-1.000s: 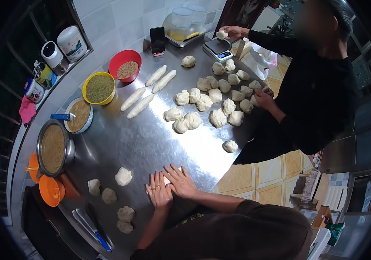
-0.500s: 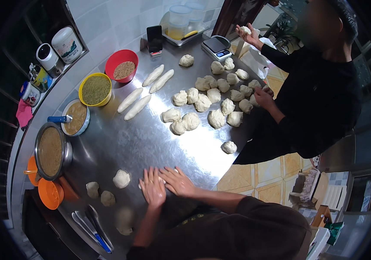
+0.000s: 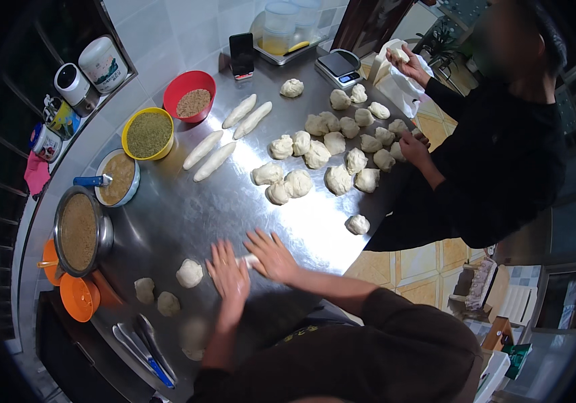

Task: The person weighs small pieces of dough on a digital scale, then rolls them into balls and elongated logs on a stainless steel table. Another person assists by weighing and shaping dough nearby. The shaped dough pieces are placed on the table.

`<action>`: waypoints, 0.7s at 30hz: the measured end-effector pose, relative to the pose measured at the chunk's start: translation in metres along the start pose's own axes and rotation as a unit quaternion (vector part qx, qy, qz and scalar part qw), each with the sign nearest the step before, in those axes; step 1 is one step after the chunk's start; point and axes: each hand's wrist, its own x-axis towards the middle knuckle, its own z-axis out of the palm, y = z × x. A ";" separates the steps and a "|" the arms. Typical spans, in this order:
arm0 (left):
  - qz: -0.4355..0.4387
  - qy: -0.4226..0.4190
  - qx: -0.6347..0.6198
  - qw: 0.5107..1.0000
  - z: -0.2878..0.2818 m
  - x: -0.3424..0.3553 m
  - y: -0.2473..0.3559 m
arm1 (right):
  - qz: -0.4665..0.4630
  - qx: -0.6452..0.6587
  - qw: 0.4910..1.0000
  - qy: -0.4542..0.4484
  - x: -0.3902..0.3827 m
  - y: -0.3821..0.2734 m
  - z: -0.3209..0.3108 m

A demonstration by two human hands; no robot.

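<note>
Dough [image 3: 250, 260]: piece showing between both hands, on the counter [image 3: 160, 228]
Left hand [image 3: 229, 274]: fingers [image 3: 223, 254] straight, unclenched
Right hand [image 3: 272, 258]: fingers extended and parted, beside the dough's right end

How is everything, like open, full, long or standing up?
Left hand: open, palm down
Right hand: open, palm down
Dough piece: partly hidden beneath them
Dough sticks: rolled long
Dough lumps: roundish, bumpy
Yellow bowl: nearly full
Red bowl: partly full
Metal bowl: nearly full
Phone: standing up
Scale: screen lit
</note>
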 end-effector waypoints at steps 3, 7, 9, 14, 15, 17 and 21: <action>0.004 -0.026 -0.055 0.998 -0.001 -0.046 0.002 | 0.011 0.020 0.999 -0.033 -0.029 -0.012 -0.002; -0.029 0.042 -0.006 0.999 0.000 0.046 -0.007 | 0.011 -0.040 0.999 0.032 0.041 0.017 0.013; -0.059 0.100 -0.023 0.993 -0.010 0.099 -0.017 | 0.030 -0.042 0.996 0.075 0.091 0.024 0.008; 0.008 0.022 -0.010 1.000 -0.018 0.041 -0.018 | -0.103 0.023 0.993 -0.059 0.061 0.024 -0.008; 0.030 -0.010 -0.034 0.999 -0.019 0.010 -0.020 | -0.149 0.028 0.985 -0.086 0.044 0.019 -0.015; 0.097 0.053 -0.082 0.990 -0.006 -0.029 -0.030 | -0.178 0.143 0.967 -0.113 0.028 0.014 -0.025; 0.108 0.025 -0.225 0.968 -0.030 0.021 -0.044 | -0.139 0.209 0.967 -0.038 0.077 0.020 -0.055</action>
